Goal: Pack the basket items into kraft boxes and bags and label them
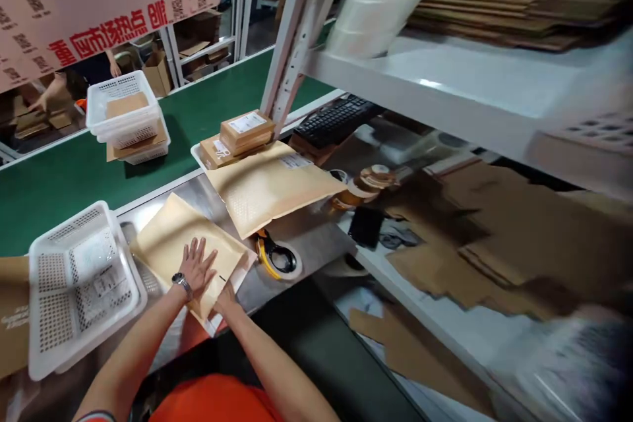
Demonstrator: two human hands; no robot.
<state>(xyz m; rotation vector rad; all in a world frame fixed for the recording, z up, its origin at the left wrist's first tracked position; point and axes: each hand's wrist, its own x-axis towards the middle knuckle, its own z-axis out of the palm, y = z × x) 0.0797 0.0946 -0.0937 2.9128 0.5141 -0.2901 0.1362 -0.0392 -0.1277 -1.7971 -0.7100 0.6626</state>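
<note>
A tan padded envelope (171,237) lies on the metal bench in front of me, a white strip showing along its near right edge. My left hand (196,268), with a metal watch at the wrist, presses flat on it with fingers spread. At the envelope's near edge is my right hand (226,300); its fingers are mostly hidden there, so I cannot see whether they grip it. Just right of the envelope lies a yellow and black tape dispenser (277,258).
A white basket (136,270) holding a clear plastic packet stands on the left. Boxes (247,132) and a larger padded envelope (277,188) lie behind. Stacked baskets (126,115) sit on the green conveyor (190,109). Shelving (445,95) with cardboard overhangs the right. Another person's hand (115,68) shows beyond.
</note>
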